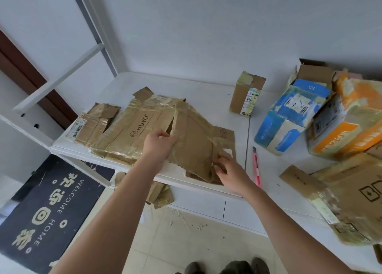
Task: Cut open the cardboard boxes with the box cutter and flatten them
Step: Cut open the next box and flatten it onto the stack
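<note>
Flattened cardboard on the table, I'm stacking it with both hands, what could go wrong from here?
1. The top sheet, gripped by the left hand and right hand, overhangs the table edge; it may slide off, as scraps already lie on the floor.
2. The box cutter lies right beside your right hand; its blade may be out, so a careless sweep risks a cut.
</note>
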`<control>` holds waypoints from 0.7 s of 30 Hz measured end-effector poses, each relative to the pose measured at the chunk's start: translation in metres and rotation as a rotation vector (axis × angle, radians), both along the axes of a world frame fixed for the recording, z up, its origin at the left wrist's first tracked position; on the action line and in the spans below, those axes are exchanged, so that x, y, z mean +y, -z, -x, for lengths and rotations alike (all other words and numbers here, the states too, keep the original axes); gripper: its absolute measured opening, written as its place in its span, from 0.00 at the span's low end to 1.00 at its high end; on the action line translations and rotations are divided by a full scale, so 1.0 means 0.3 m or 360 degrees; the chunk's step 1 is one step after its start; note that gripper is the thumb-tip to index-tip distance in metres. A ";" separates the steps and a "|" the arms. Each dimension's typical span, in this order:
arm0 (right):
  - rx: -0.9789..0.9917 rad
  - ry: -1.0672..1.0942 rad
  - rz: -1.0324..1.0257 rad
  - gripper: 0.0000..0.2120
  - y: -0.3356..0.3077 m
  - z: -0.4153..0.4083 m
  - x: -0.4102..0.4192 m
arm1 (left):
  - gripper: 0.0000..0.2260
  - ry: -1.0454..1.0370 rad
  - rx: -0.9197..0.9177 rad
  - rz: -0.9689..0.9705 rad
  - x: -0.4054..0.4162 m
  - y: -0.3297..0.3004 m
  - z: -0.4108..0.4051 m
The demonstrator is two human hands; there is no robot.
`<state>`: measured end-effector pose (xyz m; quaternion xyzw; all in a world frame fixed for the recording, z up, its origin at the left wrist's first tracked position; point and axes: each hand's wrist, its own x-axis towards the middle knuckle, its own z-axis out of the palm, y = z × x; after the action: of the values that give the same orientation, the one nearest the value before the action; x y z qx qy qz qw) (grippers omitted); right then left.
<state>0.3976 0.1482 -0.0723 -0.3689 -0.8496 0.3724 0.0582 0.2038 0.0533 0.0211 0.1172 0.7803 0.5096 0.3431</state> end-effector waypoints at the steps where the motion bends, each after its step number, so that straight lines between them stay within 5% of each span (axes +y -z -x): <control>1: 0.0055 0.0091 -0.0011 0.11 -0.019 0.002 0.005 | 0.11 -0.0025 -0.0018 -0.0048 0.002 -0.013 0.009; 8: 0.0473 0.0989 -0.0600 0.22 -0.207 0.087 -0.043 | 0.10 -0.0359 -0.0370 -0.0585 -0.044 -0.070 0.075; 12: 0.0856 0.0848 0.0231 0.33 -0.300 0.209 -0.068 | 0.02 -0.0457 -0.0806 -0.0827 -0.087 -0.099 0.095; 15: 0.1165 0.0769 0.0823 0.37 -0.339 0.325 -0.087 | 0.06 -0.0404 -0.0889 -0.0829 -0.115 -0.091 0.097; 21: 0.1164 0.0685 0.0750 0.33 -0.305 0.541 -0.042 | 0.11 -0.0576 -0.0608 -0.0610 -0.204 -0.033 0.222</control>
<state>0.2352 0.1357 0.0192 -0.3844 -0.5702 0.6395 0.3437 0.1372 -0.0080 0.0310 -0.0589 0.5999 0.7127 0.3588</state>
